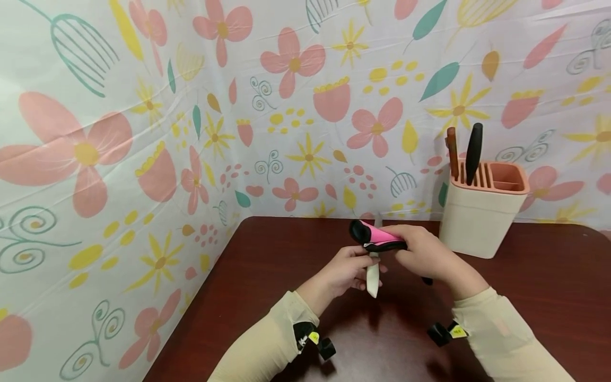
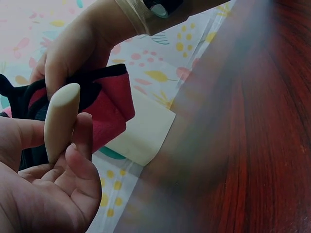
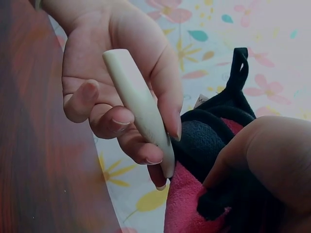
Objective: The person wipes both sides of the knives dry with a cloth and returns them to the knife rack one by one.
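Observation:
My left hand (image 1: 345,271) grips a knife by its cream handle (image 1: 373,280), thumb on one side and fingers on the other. The blade points away from me, and a short grey stretch of it shows beyond a folded pink-and-black cloth (image 1: 382,236). That cloth is held by my right hand (image 1: 425,253) across the blade, just past the handle. In the right wrist view the cloth (image 3: 187,199) meets the handle's far end, and its black trim and hanging loop show. Most of the blade is hidden by the cloth.
A cream knife holder (image 1: 477,223) with an orange slotted top stands at the table's back right. A brown handle (image 1: 452,154) and a black handle (image 1: 474,151) rise from its slots. Flower-patterned sheeting (image 1: 296,132) hangs behind and left of the dark red-brown table (image 1: 267,265).

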Demonstrator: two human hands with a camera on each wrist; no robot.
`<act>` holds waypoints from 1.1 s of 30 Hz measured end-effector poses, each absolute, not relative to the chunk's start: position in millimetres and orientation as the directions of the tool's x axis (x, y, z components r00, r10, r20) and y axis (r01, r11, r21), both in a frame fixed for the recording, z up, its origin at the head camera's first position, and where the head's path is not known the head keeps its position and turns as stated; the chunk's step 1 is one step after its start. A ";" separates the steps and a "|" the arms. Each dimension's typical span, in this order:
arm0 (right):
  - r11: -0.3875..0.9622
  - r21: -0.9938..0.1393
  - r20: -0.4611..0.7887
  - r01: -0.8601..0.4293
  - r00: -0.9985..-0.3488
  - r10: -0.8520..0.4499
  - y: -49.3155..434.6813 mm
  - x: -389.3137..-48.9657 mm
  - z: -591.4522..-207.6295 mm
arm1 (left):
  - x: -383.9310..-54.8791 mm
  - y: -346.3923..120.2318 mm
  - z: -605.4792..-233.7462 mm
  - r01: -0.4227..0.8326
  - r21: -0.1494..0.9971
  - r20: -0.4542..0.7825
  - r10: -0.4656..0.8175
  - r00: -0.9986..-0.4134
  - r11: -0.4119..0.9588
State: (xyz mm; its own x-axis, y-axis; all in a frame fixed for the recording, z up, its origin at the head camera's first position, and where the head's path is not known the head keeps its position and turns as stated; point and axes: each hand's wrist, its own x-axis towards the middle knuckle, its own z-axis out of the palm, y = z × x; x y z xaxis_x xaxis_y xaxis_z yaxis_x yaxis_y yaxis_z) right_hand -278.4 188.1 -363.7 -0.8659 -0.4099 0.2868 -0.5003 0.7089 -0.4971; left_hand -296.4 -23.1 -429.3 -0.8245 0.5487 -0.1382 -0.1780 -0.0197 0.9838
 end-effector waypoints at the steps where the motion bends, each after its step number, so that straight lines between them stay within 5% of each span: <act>1: 0.707 -0.499 0.289 -0.501 -0.865 -0.409 188.6 -278.8 -363.8 | -296.3 -23.0 -428.5 -0.185 0.983 -0.143 0.547 -0.825 -0.023; 16: 0.675 -0.454 0.519 -0.581 -0.789 -0.330 187.0 -270.4 -353.7 | -301.3 -32.3 -410.8 -0.254 0.954 -0.134 0.535 -0.834 -0.157; 33: 0.652 -0.437 0.461 -0.620 -0.776 -0.430 169.2 -268.5 -361.2 | -307.3 -39.9 -408.3 -0.258 0.952 -0.149 0.485 -0.862 -0.166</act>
State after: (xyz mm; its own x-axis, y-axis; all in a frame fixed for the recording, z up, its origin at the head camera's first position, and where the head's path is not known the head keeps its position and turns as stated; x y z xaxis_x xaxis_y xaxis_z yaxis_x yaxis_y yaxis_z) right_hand -268.5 169.2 -361.2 -0.7764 -0.4297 0.4610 -0.6200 0.6519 -0.4365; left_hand -307.3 -39.9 -408.3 -0.8616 0.4853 -0.1492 -0.2583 -0.1661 0.9517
